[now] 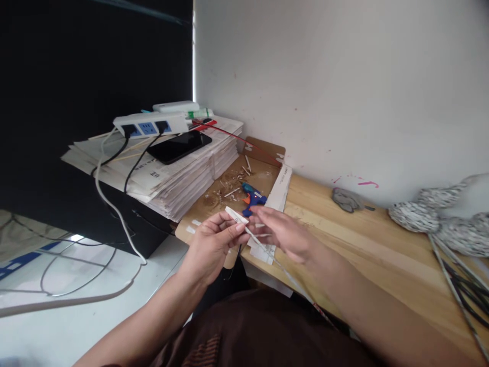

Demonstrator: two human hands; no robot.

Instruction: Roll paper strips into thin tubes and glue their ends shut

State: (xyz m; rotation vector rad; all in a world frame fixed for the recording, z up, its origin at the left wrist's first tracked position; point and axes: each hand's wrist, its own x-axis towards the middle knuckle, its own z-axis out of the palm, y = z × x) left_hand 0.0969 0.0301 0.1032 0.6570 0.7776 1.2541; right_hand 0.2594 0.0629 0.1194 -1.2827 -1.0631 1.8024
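Note:
A thin rolled paper strip (280, 266) with a flared white end runs from the middle of the view down toward the lower right. My left hand (214, 242) pinches it near the flared end between thumb and fingers. Beside it, my right hand (284, 233) has its fingers apart, close to the strip; whether they touch it cannot be made out. Just beyond my hands lies a blue glue gun (257, 199) with an orange trigger, on a piece of cardboard (263, 176) strewn with small scraps.
At the left, a tall paper stack (187, 188) bears a phone (179, 147) and a power strip (148, 126) with cables. Woven paper pieces (414, 216) and a grey cloth-like item (347, 200) lie on the wooden table (355, 234) against the wall.

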